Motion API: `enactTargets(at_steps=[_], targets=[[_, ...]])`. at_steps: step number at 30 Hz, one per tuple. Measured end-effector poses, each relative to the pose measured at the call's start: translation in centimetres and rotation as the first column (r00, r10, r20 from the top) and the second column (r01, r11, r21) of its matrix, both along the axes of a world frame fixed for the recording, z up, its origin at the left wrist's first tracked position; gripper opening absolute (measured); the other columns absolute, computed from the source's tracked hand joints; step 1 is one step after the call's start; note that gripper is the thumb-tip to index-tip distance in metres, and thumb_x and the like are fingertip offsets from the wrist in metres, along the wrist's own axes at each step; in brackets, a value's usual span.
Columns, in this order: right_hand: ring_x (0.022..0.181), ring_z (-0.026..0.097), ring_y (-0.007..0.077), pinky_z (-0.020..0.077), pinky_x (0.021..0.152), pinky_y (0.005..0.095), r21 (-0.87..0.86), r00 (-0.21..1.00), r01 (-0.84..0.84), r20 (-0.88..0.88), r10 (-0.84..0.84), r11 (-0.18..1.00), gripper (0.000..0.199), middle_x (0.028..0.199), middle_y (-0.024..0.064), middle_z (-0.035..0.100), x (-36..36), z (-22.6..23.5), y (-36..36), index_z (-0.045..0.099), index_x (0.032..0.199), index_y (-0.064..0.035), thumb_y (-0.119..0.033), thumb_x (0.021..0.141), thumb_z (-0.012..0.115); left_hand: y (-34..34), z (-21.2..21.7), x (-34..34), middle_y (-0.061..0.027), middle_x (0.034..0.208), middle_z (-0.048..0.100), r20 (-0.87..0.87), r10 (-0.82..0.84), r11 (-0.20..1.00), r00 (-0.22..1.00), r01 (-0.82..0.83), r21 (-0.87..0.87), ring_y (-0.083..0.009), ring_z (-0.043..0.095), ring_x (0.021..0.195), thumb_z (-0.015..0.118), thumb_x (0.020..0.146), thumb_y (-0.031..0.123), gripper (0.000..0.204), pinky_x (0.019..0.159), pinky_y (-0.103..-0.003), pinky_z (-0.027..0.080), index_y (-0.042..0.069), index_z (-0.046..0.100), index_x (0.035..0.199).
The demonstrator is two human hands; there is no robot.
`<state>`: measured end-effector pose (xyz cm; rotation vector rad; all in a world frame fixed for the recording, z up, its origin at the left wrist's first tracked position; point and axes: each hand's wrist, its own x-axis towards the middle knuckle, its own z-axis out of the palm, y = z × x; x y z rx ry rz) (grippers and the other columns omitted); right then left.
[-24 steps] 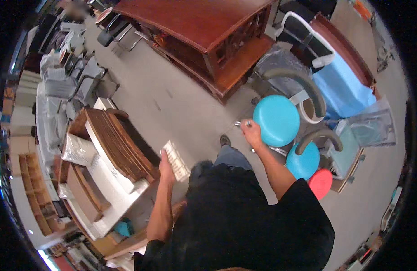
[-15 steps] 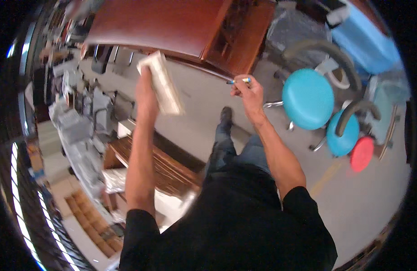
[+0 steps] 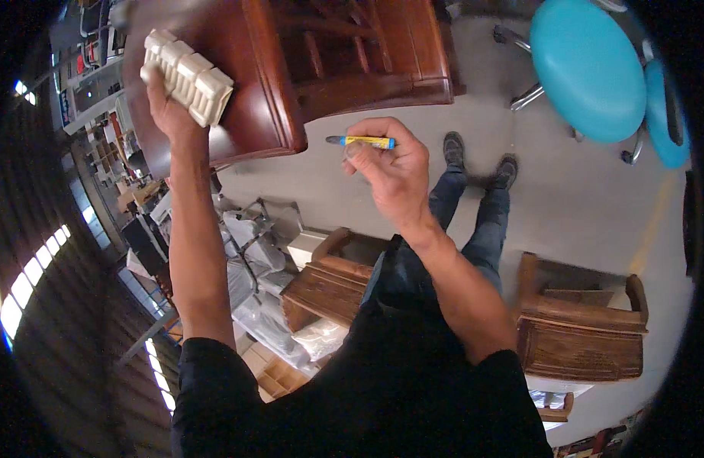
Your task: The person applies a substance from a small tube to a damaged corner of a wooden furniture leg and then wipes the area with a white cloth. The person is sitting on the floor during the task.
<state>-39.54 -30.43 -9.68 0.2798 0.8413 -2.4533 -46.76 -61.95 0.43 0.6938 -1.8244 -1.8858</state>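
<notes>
My left hand (image 3: pixel 169 107) is closed on a cream-coloured moulded tray (image 3: pixel 188 76) with ridges and rows of grooves. It holds the tray tilted over the glossy red-brown wooden furniture (image 3: pixel 237 84); whether the two touch I cannot tell. Pinched in the fingers of my right hand (image 3: pixel 394 172) is a crayon (image 3: pixel 371 142) with a blue and yellow wrapper and a dark tip. The tip points left, toward the rounded corner of the wooden furniture, and stays apart from it.
Turquoise round-seated stools (image 3: pixel 588 69) on metal bases stand at the far right. Carved brown wooden furniture stands near my legs, one piece (image 3: pixel 333 286) on the left, another (image 3: pixel 584 340) on the right. Plastic-wrapped items (image 3: pixel 252 313) lie at the left.
The view has turned and come closer to the red-brown furniture. My left hand with the tray has moved left over its top; the crayon remains in my right hand.
</notes>
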Motion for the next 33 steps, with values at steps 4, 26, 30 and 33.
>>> enactTargets(at_steps=[4, 26, 30, 33], targets=[[0.073, 0.062, 0.0099, 0.0543, 0.064, 0.0257, -0.051, 0.999, -0.038, 0.002, 0.038, 0.998, 0.014, 0.089, 0.0056, 0.066, 0.7, -1.0, -1.1, 0.064, 0.104, 0.0002, -0.001, 0.09, 0.066, -0.4, -0.8, -0.2, -0.0153, 0.128, 0.062, -0.016, 0.025, 0.997, 1.0, -0.026, -0.069, -0.0324, 0.062, 0.114, 0.051, 0.099, 0.031, 0.047, 0.099, -0.046, 0.05, 0.003, 0.051, 0.136], [0.073, 0.064, 0.0104, 0.0543, 0.064, 0.0241, -0.06, 0.992, 0.097, -0.073, -0.101, 0.993, 0.015, 0.086, 0.0078, 0.066, 1.5, -0.8, -4.7, 0.063, 0.106, 0.0025, -0.005, 0.093, 0.066, -1.2, 0.0, -1.1, -0.0159, 0.121, 0.065, -0.072, 0.066, 0.963, 0.995, -0.082, -0.258, -0.0327, 0.066, 0.106, 0.045, 0.1, 0.032, 0.044, 0.094, -0.047, 0.053, 0.002, 0.054, 0.132], [0.073, 0.064, 0.0101, 0.0534, 0.063, 0.0235, 0.007, 0.984, 0.127, -0.127, -0.125, 0.992, 0.014, 0.086, 0.0073, 0.066, 1.4, -0.5, -4.9, 0.063, 0.105, 0.002, -0.005, 0.093, 0.066, -0.4, 0.2, -1.3, -0.0161, 0.12, 0.065, -0.052, 0.093, 0.944, 0.994, -0.105, -0.314, -0.0324, 0.066, 0.106, 0.045, 0.1, 0.032, 0.045, 0.094, -0.046, 0.054, 0.001, 0.053, 0.132], [0.073, 0.065, 0.0102, 0.0534, 0.063, 0.0235, 0.002, 0.976, 0.159, -0.154, -0.157, 0.987, 0.013, 0.087, 0.0074, 0.066, 1.2, -0.1, -5.0, 0.063, 0.105, 0.0021, -0.003, 0.093, 0.065, 0.5, 0.4, -1.5, -0.016, 0.12, 0.065, -0.05, 0.139, 0.928, 0.989, -0.147, -0.342, -0.0321, 0.066, 0.106, 0.045, 0.1, 0.031, 0.045, 0.094, -0.045, 0.054, 0.001, 0.053, 0.132]])
